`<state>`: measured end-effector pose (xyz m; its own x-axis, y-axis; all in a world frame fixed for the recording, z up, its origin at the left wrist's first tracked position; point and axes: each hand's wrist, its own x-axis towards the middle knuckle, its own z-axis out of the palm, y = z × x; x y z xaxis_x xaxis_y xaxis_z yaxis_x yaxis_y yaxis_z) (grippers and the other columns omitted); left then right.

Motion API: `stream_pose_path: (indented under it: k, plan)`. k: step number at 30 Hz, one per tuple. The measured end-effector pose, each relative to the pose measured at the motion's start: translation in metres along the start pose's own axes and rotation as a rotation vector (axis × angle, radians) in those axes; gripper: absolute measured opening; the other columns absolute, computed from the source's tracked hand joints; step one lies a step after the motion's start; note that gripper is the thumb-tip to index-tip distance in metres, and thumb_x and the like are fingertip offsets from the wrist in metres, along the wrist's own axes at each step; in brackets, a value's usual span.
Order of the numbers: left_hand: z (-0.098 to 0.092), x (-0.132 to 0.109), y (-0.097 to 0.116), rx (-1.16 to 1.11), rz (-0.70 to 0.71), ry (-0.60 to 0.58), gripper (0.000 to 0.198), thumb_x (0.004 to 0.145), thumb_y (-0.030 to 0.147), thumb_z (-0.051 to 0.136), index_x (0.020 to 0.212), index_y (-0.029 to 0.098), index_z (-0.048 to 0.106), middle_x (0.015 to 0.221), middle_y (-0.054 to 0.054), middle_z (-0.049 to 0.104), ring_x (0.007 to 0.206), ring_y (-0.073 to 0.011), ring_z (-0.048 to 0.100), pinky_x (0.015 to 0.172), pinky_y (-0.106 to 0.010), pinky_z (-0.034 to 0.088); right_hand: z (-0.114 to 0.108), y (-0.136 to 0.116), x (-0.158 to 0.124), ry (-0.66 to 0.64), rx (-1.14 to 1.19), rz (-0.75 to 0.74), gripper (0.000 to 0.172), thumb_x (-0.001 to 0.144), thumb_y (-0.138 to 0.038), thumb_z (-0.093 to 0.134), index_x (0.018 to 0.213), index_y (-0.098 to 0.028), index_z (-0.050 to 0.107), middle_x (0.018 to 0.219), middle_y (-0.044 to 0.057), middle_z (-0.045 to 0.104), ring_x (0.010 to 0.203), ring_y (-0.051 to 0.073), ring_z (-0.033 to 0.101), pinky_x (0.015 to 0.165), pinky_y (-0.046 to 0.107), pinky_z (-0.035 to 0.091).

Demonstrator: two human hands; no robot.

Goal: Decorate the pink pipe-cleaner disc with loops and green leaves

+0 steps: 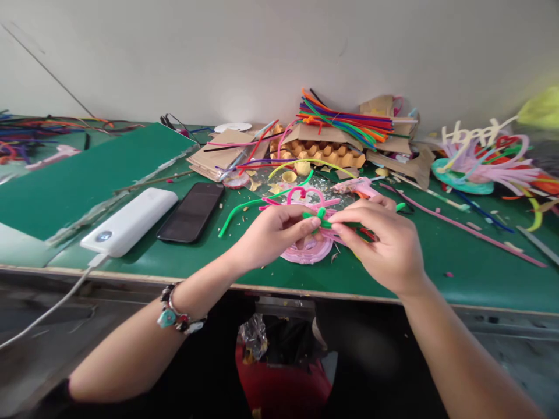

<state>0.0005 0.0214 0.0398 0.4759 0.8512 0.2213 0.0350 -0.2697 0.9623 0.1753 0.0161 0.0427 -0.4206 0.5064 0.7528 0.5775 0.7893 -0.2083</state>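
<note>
My left hand (275,233) and my right hand (384,238) meet over the table's front edge, both pinched on a short green pipe cleaner (321,216) that is bent between the fingertips. Under the hands lies a pink coiled pipe-cleaner piece (308,251) with pink stems (301,196) sticking up behind it. A long green pipe cleaner (244,208) curves away to the left on the green table (471,273). A beaded bracelet is on my left wrist.
A black phone (192,212) and a white power bank (128,221) with a cable lie left of the hands. A pink glue gun (356,186), cardboard pieces (227,152), a bundle of coloured pipe cleaners (349,121) and a finished pink craft (484,157) stand behind. A red bin (283,384) sits below the table.
</note>
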Motion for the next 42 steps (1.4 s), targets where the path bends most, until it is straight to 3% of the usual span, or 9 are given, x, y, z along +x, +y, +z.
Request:
stream_pose_path:
  k: [5,12,26,37,42]
  plan:
    - [-0.001,0.000,-0.004,-0.015,-0.004,0.060,0.017,0.077,0.026,0.055,0.070,0.012,0.060,0.055,0.004,0.048,0.049,-0.0049,0.041,0.045,-0.016,0.033,0.000,-0.002,0.000,-0.005,-0.019,0.010,0.008,0.078,-0.013,0.057,0.076,-0.021,0.056,0.071,-0.002,0.066,0.066,0.013,0.059,0.072,0.033,0.036]
    - [0.001,0.000,0.000,-0.117,-0.074,0.043,0.010,0.073,0.022,0.058,0.071,0.013,0.059,0.056,0.005,0.051,0.048,-0.0039,0.043,0.045,-0.015,0.034,-0.001,-0.003,0.001,-0.002,-0.023,0.023,0.008,0.077,-0.014,0.059,0.075,-0.021,0.057,0.070,-0.002,0.066,0.065,0.013,0.059,0.073,0.035,0.036]
    - [0.004,-0.001,0.001,-0.342,-0.088,0.008,0.011,0.069,0.020,0.065,0.064,0.013,0.058,0.059,0.005,0.054,0.049,-0.0032,0.046,0.048,-0.015,0.038,0.000,-0.002,0.001,-0.039,0.331,0.213,0.005,0.079,-0.016,0.054,0.076,-0.021,0.055,0.073,0.001,0.063,0.070,0.014,0.058,0.065,0.029,0.044]
    - [0.002,-0.002,0.003,-0.353,-0.131,-0.061,0.025,0.063,0.035,0.071,0.063,0.013,0.060,0.053,0.003,0.057,0.049,-0.0059,0.051,0.050,-0.018,0.042,0.010,-0.003,-0.001,-0.115,0.412,0.174,0.010,0.084,-0.023,0.048,0.075,-0.020,0.052,0.071,0.000,0.060,0.067,0.012,0.054,0.061,0.027,0.040]
    - [0.003,-0.001,0.002,-0.347,-0.134,0.047,0.020,0.064,0.030,0.070,0.063,0.012,0.060,0.053,0.004,0.054,0.046,-0.0038,0.044,0.045,-0.017,0.034,0.008,-0.001,-0.001,-0.039,0.306,0.182,0.004,0.081,-0.017,0.053,0.079,-0.021,0.053,0.075,0.000,0.063,0.071,0.014,0.057,0.068,0.030,0.041]
